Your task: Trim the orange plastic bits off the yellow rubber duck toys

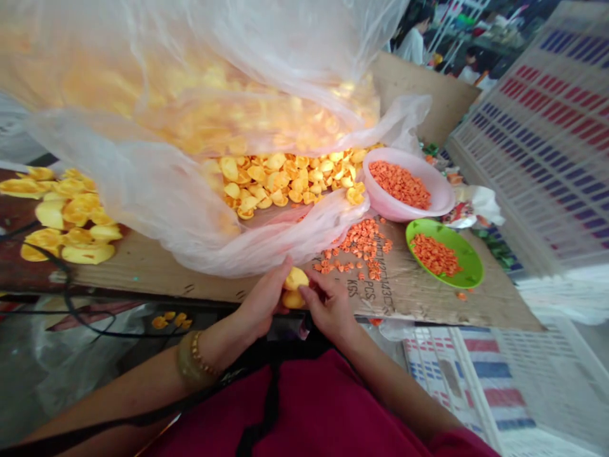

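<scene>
One yellow piece (297, 278), perhaps two, is pinched by a part-closed left hand (265, 295) and right hand (332, 308), apparently for control. Orange bits (364, 244) are spread at their two o'clock, likely for reach; shells (275, 179) are contained by the bag (164, 197) toward eleven.

Shells (275, 182) lie in bag (143, 184), left of bowl (440, 190).

Lower yellow piece (292, 299) — partly covered; plastic bag (143, 184) — cropped above.
</scene>
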### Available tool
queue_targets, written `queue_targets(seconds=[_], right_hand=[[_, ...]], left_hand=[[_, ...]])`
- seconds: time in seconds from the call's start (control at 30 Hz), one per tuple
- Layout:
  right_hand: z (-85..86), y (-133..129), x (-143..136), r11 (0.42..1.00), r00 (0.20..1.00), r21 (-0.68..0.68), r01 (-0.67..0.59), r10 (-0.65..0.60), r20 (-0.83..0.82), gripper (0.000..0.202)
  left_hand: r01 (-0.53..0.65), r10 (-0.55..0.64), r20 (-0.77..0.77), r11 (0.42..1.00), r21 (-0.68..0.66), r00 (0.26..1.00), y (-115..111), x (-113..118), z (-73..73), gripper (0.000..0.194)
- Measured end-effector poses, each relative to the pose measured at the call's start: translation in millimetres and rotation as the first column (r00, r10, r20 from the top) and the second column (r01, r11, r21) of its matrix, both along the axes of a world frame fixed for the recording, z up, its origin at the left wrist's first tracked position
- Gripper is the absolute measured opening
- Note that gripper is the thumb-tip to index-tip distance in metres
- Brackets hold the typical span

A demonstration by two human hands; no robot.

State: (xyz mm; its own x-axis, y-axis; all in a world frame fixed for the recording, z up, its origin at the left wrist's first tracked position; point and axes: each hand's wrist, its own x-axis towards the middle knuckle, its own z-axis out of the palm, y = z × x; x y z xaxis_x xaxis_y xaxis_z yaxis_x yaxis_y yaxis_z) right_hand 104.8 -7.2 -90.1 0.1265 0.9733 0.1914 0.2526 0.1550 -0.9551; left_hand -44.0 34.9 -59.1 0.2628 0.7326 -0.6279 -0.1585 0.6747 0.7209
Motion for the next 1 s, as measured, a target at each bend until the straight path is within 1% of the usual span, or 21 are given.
queue_targets(seconds=[0.03,0.07,0.13,0.2,0.23,0.27,0.3,0.33,0.37,0.4,0.43,0.47,0.5,0.53,0.6,0.7,0.77,0.83,0.9,0.93,1.0], right_hand=[[1.5,-3,-8,0.994,0.983,-0.103,-0.025,0.005,-0.184,0.026],[1.9,-6,-16,0.979,0.928,-0.2,-0.047,-0.032,-0.372,0.025],[1.0,-10,-29,0.936,0.719,-0.337,-0.099,-0.167,-0.675,0.028],[0.4,-16,-38,0.91,0.516,-0.37,-0.187,-0.23,-0.825,0.031],[0.7,-18,-40,0.894,0.47,-0.368,-0.255,-0.218,-0.855,0.032],[1.1,-21,-39,0.867,0.477,-0.371,-0.333,-0.184,-0.859,0.034],[1.5,-22,-35,0.837,0.534,-0.385,-0.389,-0.136,-0.834,0.035],[1.5,-23,-28,0.824,0.634,-0.413,-0.388,-0.087,-0.768,0.035],[0.8,-22,-18,0.845,0.76,-0.436,-0.311,-0.054,-0.648,0.034],[-0.6,-18,-5,0.89,0.88,-0.425,-0.167,-0.06,-0.472,0.03],[-2.7,-13,9,0.932,0.958,-0.362,0.009,-0.112,-0.264,0.024],[-5.5,-6,23,0.951,0.979,-0.257,0.17,-0.193,-0.066,0.018],[-8.5,2,35,0.951,0.961,-0.149,0.271,-0.258,0.099,0.013],[-11.7,11,45,0.949,0.931,-0.073,0.305,-0.282,0.231,0.012],[-17.6,27,54,0.967,0.871,-0.031,0.253,-0.214,0.442,0.012],[-23.8,40,52,0.989,0.768,-0.088,0.116,-0.033,0.64,0.011],[-25.2,43,49,0.993,0.77,-0.087,0.084,-0.009,0.638,0.01],[-23.0,43,50,0.989,0.87,-0.066,0.129,-0.081,0.487,0.011],[-15.8,40,50,0.973,0.973,-0.129,0.191,-0.17,0.159,0.009],[-10.4,39,49,0.965,0.981,-0.192,0.18,-0.191,-0.04,0.015],[2.7,34,39,0.958,0.911,-0.277,0.067,-0.172,-0.375,0.029]], left_hand=[[0.024,-0.021,-0.041,0.997,0.076,0.999,-5,-1,1.4,0.05],[0.05,-0.041,-0.064,0.987,0.154,0.997,-9,-2,3.5,0.052],[0.105,-0.074,-0.106,0.943,0.317,0.992,-19,-5,7.7,0.05],[0.108,-0.009,-0.194,0.857,0.504,0.981,-27,-8,9.8,0.052],[0.082,0.075,-0.242,0.811,0.579,0.968,-30,-9,9.9,0.052],[0.042,0.164,-0.268,0.779,0.626,0.949,-31,-11,9.4,0.05],[-0.009,0.238,-0.27,0.765,0.644,0.933,-31,-13,8.8,0.046],[-0.065,0.288,-0.254,0.768,0.637,0.923,-29,-16,8.4,0.043],[-0.103,0.299,-0.23,0.788,0.607,0.926,-26,-20,8.2,0.043],[-0.109,0.267,-0.206,0.819,0.563,0.941,-22,-24,8.3,0.043],[-0.083,0.203,-0.183,0.855,0.512,0.962,-17,-29,8.7,0.043],[-0.032,0.118,-0.161,0.888,0.459,0.98,-12,-33,9.2,0.041],[0.034,0.025,-0.139,0.913,0.406,0.99,-6,-37,9.7,0.039],[0.098,-0.063,-0.108,0.929,0.356,0.992,-2,-40,10.2,0.038],[0.186,-0.182,-0.04,0.944,0.272,0.982,6,-42,10.9,0.039],[0.233,-0.24,0.009,0.951,0.204,0.971,13,-40,11.2,0.038],[0.241,-0.25,0.031,0.953,0.183,0.968,15,-37,10.1,0.035],[0.231,-0.247,0.08,0.958,0.171,0.966,18,-35,7.5,0.03],[0.212,-0.234,0.161,0.967,0.14,0.959,20,-33,4.2,0.023],[0.201,-0.221,0.206,0.973,0.114,0.953,22,-32,2.8,0.021],[0.188,-0.195,0.278,0.981,0.049,0.941,24,-28,1.5,0.017]])
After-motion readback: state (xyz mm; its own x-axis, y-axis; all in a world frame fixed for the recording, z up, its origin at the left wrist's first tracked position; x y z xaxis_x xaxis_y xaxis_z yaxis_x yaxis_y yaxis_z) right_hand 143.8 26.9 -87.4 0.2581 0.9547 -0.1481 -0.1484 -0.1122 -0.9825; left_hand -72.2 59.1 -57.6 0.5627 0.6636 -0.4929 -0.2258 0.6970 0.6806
